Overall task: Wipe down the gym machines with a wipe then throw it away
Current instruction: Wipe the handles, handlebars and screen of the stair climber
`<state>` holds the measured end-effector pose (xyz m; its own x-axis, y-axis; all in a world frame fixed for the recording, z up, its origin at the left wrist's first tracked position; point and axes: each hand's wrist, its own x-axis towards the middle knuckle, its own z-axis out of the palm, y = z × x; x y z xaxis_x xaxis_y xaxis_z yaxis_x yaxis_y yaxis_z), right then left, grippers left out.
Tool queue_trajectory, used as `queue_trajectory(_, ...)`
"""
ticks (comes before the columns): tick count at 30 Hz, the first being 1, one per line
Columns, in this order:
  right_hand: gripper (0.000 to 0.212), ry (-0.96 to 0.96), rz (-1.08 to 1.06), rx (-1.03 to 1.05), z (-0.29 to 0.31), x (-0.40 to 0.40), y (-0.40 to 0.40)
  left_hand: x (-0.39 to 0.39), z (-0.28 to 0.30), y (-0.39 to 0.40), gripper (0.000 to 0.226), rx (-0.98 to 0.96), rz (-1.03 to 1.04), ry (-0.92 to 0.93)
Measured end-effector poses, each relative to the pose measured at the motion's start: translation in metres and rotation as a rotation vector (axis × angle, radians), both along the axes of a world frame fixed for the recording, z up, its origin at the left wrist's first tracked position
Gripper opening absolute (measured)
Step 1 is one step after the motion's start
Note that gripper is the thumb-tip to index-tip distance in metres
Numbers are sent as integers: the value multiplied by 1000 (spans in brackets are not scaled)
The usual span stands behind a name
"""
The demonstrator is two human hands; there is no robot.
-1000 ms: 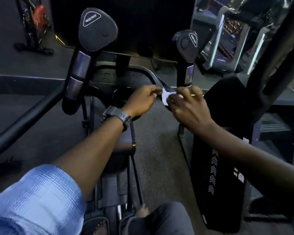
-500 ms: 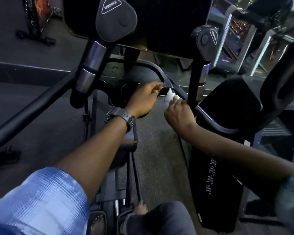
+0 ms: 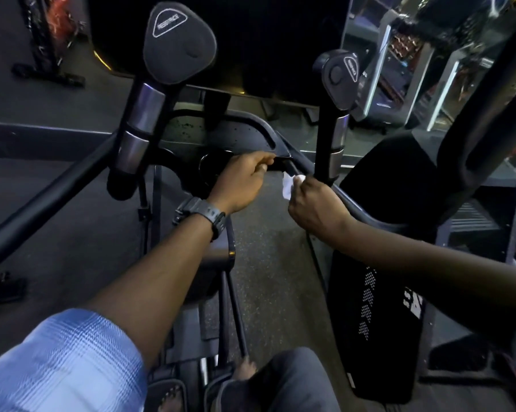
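Head view, looking down along both forearms at a dark gym machine. Right hand [image 3: 313, 203] curled round a small white wipe [image 3: 291, 185], bunched between fingertips and thumb, pressed against the dark frame rail [image 3: 355, 209] just left of the right upright handle [image 3: 328, 138]. Left hand [image 3: 242, 182] a little to the left, fingers curled and pinching the edge of the black console tray [image 3: 245, 129]; looks like a steadying hold. Wristwatch [image 3: 201, 215] on the left wrist, blue sleeve [image 3: 60, 361] near at lower left.

Rail's long axis running from far left, at the tray's corner, down to near right, passing under the right hand toward the black side housing [image 3: 375, 292]. Wipe at the far end of that run, so most of the rail probably lies unwiped toward the near right. Right hand clearly the nearer, already on it. Likely next: a drag along the rail toward the body. No bin visible.
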<state>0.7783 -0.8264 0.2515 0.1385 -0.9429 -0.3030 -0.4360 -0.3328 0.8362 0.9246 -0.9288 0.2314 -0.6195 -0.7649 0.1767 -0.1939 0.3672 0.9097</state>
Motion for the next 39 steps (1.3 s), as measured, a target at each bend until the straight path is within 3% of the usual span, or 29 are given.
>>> queue_trajectory(3, 29, -47, 195, 95, 12, -15, 7, 1, 1, 2, 35, -15, -2, -7)
queue_trajectory(6, 30, -133, 341, 7, 30, -25, 16, -2, 2, 3, 33, 57, 21, 23)
queue_trajectory(12, 28, -423, 528, -171, 72, -42, 34, -27, 34, 22, 27, 330, -82, 319)
queue_trajectory(15, 26, -672, 394, -364, 100, -28, 32, -33, 57, 34, 28, 499, -128, 471)
queue_trajectory(18, 24, -1075, 199, -698, 113, -14, 16, -34, 64, 40, 41, 545, -174, 553)
queue_trajectory(21, 18, -1308, 225, -970, 90, -6, 13, -36, 72, 42, 58, 600, -142, 564)
queue_trajectory(24, 17, -1555, -52, -1154, 54, -5, 27, -38, 81, 41, 59, 626, -43, 555)
queue_trajectory(26, 18, -1773, -288, -1116, 50, -8, 21, -39, 86, 42, 51, 611, -3, 560)
queue_trajectory(28, 20, -2152, -437, -993, 74, -10, -1, -40, 91, 42, 48, 578, 25, 607)
queue_trajectory(30, 25, -2523, -445, -804, 109, -8, -23, -40, 102, 43, 49, 560, 79, 661)
queue_trajectory(32, 30, -2721, -441, -620, 135, -4, -37, -41, 112, 42, 47, 540, 151, 682)
queue_trajectory(36, 43, -2709, -623, -366, 118, -14, -22, -39, 121, 43, 38, 461, 252, 681)
queue_trajectory(39, 61, -2637, -651, -22, 125, -15, -17, -30, 124, 42, 39, 419, 298, 653)
